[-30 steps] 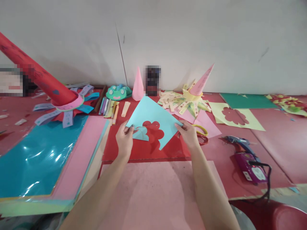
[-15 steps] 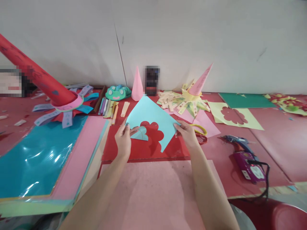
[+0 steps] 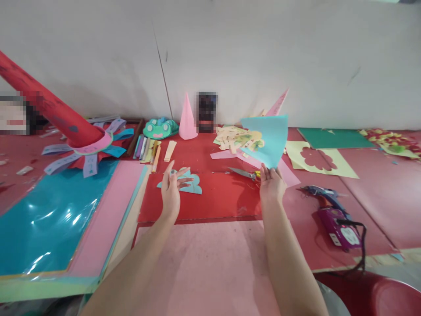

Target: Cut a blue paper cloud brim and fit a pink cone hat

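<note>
My right hand (image 3: pixel 272 182) grips a light blue sheet of paper (image 3: pixel 271 136) by its lower corner. The sheet is raised and bent, with a scalloped gap cut in its left side. My left hand (image 3: pixel 173 186) hovers with fingers spread over a light blue scalloped cutout (image 3: pixel 194 184), which lies on the red board (image 3: pixel 217 202). Whether my fingers touch the cutout I cannot tell. Scissors (image 3: pixel 245 173) lie with their blades pointing left, their handles partly hidden behind my right hand.
Right of my arm lie a glue gun (image 3: pixel 325 193) and a purple power strip (image 3: pixel 338 230) with a black cord. A pink cone (image 3: pixel 187 120), markers (image 3: pixel 144 148) and a green frog face (image 3: pixel 160 128) stand at the back. Plastic-covered coloured sheets (image 3: pixel 62 215) are on the left.
My left hand has let go of the blue sheet, and my right hand has swung it up and to the right. The cutout and the scissor blades now show on the red board.
</note>
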Available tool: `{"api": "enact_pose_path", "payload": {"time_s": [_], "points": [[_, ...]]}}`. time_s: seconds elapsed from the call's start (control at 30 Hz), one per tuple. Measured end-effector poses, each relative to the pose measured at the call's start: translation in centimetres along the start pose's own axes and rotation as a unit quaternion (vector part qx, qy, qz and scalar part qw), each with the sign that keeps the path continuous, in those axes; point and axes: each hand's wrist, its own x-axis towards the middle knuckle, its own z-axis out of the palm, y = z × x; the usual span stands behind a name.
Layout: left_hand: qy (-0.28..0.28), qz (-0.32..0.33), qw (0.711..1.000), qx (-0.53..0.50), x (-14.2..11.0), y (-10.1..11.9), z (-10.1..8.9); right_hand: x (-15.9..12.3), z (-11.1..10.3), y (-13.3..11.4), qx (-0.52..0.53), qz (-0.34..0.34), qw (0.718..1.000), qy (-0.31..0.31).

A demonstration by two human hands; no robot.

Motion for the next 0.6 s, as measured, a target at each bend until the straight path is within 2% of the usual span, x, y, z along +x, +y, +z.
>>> {"api": "enact_pose_path", "payload": {"time_s": [0.2,0.5,0.6], "points": [[-0.009,0.004,1.000,0.006,0.08,-0.09,0.01,0.30,-0.56,0.02,0.050,-0.011,0.999,-0.004],[0.007,-0.006,1.000,0.006,0.18,-0.04,-0.05,0.17,-0.45,0.47,0.025,-0.010,0.999,-0.033],[0.010,-0.005,1.000,0.010,0.31,-0.17,-0.12,0.22,-0.63,0.50,0.025,-0.026,0.999,-0.026]]}}
